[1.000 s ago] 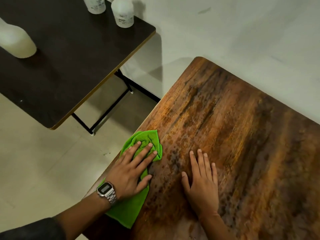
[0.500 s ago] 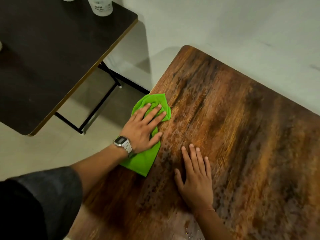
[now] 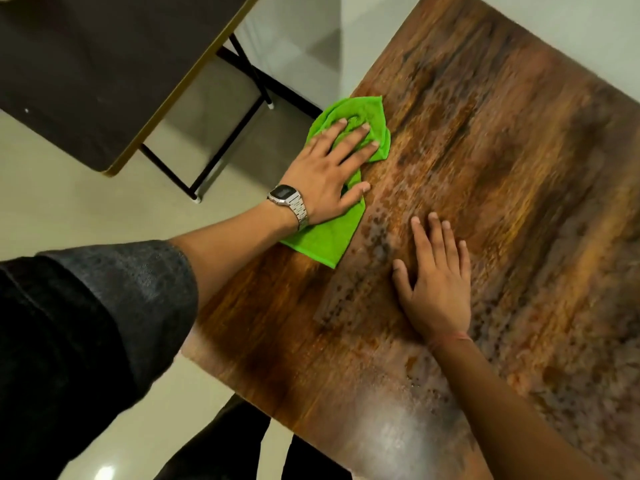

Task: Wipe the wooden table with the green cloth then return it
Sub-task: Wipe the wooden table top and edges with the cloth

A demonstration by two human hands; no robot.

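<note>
nearby, item one: a dark side table (image 3: 86, 81) with a pale edge band is standing on a black metal frame (image 3: 221, 147) to the upper left, well apart from the work surface, with pale floor (image 3: 52, 209) showing between them; a light wall (image 3: 571, 29) is running behind. nothing is lying in the cloth's path on the tabletop except the person's own right hand.

item two: the wooden table (image 3: 502, 202), streaked brown with mottled damp-looking patches, is filling the right half of the view.

item three: the green cloth (image 3: 325, 237) is lying crumpled along the table's left edge, its long axis running along that edge, from a bunched far end by the fingertips to a flatter near corner pointing back toward the person, below the wrist.

item four: the left hand (image 3: 332, 171), wearing a silver wristwatch (image 3: 289, 202) below a dark rolled sleeve (image 3: 114, 306), is pressing flat on the cloth with fingers spread and straight, not clenched round it.

item five: the right hand (image 3: 436, 289) is resting palm down on bare wood just beside the cloth, fingers straight and grasping nothing, a thin thread band (image 3: 453, 339) sitting at its wrist.
</note>
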